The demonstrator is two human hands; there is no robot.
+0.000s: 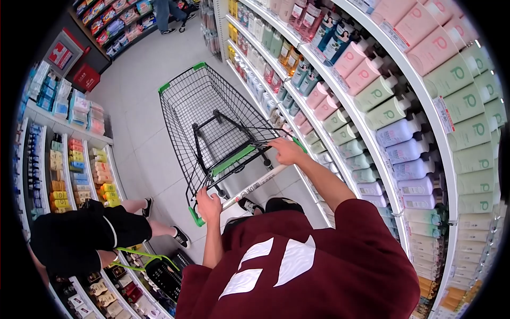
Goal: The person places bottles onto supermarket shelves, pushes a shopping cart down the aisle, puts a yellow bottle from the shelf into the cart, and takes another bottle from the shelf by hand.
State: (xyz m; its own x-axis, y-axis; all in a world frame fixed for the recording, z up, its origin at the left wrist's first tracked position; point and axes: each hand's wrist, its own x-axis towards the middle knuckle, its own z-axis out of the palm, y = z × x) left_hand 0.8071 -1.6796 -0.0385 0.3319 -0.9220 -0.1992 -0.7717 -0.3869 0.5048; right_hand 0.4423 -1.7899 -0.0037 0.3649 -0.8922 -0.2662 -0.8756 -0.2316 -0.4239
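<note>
A black wire shopping cart point(172, 114) with green corners stands in front of me, its basket holding nothing that I can see. Its pale handlebar point(255, 187) crosses just ahead of my body. My left hand point(209, 204) is wrapped round the bar's left end, near the green end piece. Toward the bar's right end, my right hand point(287, 151) is closed round it too. The undersides of the fingers are hidden on both hands.
Shelves of pump bottles point(406, 132) line the right side, close to the cart. On the left are shelves of small packages point(60, 198). A person in black point(69, 239) stands there with a black shopping basket point(163, 276). Someone's legs point(166, 16) show at the aisle's far end.
</note>
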